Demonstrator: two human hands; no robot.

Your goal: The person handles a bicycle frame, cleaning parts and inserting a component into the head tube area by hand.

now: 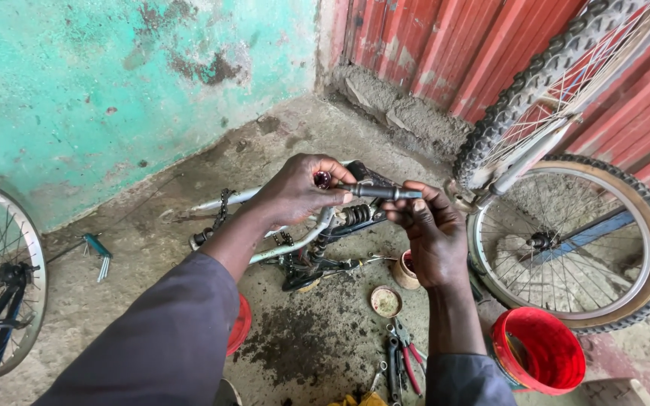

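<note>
Left hand (295, 189) is curled tight around one end of a dark axle spindle (376, 192), right hand (432, 234) pinching the other end, above the bike frame (295, 244) lying on the floor. Pliers (400, 361) near, red bucket (539, 352) right.

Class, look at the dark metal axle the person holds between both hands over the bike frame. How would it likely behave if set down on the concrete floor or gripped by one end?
The axle looks like a straight metal rod, so probably stiff and heavy for its size. Being round, it would likely roll on the floor. The left hand and right hand both pinch it, and grease may make it slippery.
</note>
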